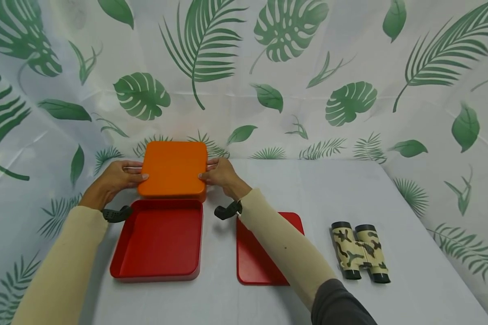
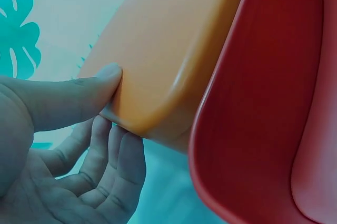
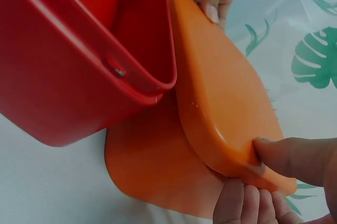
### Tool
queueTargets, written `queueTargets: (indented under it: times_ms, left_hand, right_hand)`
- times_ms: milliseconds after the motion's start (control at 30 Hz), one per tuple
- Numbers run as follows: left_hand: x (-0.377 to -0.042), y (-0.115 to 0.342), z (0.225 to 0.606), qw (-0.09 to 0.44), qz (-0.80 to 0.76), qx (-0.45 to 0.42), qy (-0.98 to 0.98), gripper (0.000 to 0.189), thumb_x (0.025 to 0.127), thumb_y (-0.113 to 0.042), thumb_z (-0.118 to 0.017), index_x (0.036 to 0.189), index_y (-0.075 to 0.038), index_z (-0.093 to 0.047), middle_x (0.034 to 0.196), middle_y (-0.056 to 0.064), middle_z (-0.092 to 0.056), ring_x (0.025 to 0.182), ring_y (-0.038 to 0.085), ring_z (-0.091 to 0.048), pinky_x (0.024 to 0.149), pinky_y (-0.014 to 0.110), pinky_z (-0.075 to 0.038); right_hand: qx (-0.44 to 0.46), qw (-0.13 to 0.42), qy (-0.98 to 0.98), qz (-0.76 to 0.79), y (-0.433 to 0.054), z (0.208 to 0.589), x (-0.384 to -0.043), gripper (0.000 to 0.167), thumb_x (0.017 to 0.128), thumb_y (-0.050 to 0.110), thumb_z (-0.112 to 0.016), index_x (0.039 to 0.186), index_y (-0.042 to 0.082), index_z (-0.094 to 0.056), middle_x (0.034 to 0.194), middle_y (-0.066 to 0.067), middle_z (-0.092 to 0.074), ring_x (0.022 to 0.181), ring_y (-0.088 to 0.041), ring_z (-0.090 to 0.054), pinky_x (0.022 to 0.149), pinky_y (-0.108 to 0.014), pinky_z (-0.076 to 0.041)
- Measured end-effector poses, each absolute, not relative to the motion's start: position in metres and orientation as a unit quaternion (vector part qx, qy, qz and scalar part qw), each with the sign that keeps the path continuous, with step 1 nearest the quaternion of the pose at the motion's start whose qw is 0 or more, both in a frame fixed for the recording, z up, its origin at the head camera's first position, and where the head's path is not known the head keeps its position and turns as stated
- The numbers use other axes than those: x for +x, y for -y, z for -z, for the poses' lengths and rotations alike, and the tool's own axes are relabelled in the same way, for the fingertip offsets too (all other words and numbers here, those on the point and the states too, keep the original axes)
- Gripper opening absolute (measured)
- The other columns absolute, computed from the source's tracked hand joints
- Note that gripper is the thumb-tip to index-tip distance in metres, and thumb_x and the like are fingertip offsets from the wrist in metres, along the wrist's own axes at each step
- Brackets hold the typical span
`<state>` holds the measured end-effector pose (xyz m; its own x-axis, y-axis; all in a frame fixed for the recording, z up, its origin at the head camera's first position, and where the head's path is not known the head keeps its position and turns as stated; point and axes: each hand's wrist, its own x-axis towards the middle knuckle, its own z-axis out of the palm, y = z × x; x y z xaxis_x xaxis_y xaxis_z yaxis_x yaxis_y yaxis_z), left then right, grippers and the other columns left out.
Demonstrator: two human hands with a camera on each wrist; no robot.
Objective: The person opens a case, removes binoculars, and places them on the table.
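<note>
The right sleeve (image 1: 288, 243) hid the middle of the red lid (image 1: 252, 259) from me, while the orange lid (image 1: 172, 167) concealed the inside of the orange box (image 3: 147, 155).

Your head camera: high, well back, facing forward and down over table (image 1: 325, 189). Your left-wrist camera: close on left hand (image 1: 117, 178). Your right-wrist camera: close on right hand (image 1: 223, 175). Both wrist views share orange lid (image 1: 174, 167), red box (image 3: 47, 87).
</note>
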<state>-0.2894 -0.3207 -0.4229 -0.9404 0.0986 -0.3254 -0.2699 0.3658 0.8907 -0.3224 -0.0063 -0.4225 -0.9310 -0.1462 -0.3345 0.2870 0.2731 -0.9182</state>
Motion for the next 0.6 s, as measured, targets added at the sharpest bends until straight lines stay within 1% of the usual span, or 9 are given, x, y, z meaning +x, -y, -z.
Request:
queueTargets:
  times_ms: [200, 467, 600]
  left_hand:
    - [-0.288, 0.318, 0.42, 0.158, -0.553, -0.063, -0.816, 0.081, 0.103, -0.024, -0.072, 0.165, 0.004, -0.028, 0.165, 0.03, -0.04, 0.091, -0.004, -0.065, 0.088, 0.015, -0.059]
    - [-0.286, 0.318, 0.419, 0.15, -0.558, -0.052, -0.815, 0.079, 0.104, -0.022, -0.069, 0.165, 0.005, -0.026, 0.165, 0.03, -0.037, 0.089, -0.006, -0.066, 0.088, 0.017, -0.06]
    - [-0.283, 0.316, 0.416, 0.142, -0.558, -0.041, -0.816, 0.08, 0.104, -0.022, -0.071, 0.165, 0.005, -0.026, 0.164, 0.032, -0.038, 0.091, -0.005, -0.067, 0.089, 0.019, -0.06]
  right_hand:
    - [0.039, 0.181, -0.775, 0.604, 0.004, 0.419, -0.321, 0.049, 0.091, 0.006, -0.084, 0.133, 0.008, -0.058, 0.122, -0.012, -0.064, 0.101, -0.024, -0.07, 0.088, -0.033, -0.065]
    - [0.009, 0.178, -0.759, 0.626, -0.001, 0.414, -0.32, 0.054, 0.091, 0.004, -0.082, 0.138, 0.005, -0.056, 0.12, -0.014, -0.061, 0.102, -0.025, -0.069, 0.099, -0.044, -0.062]
    - [0.003, 0.174, -0.757, 0.63, -0.004, 0.412, -0.319, 0.056, 0.091, 0.004, -0.083, 0.14, 0.005, -0.056, 0.121, -0.014, -0.061, 0.103, -0.026, -0.068, 0.097, -0.043, -0.063]
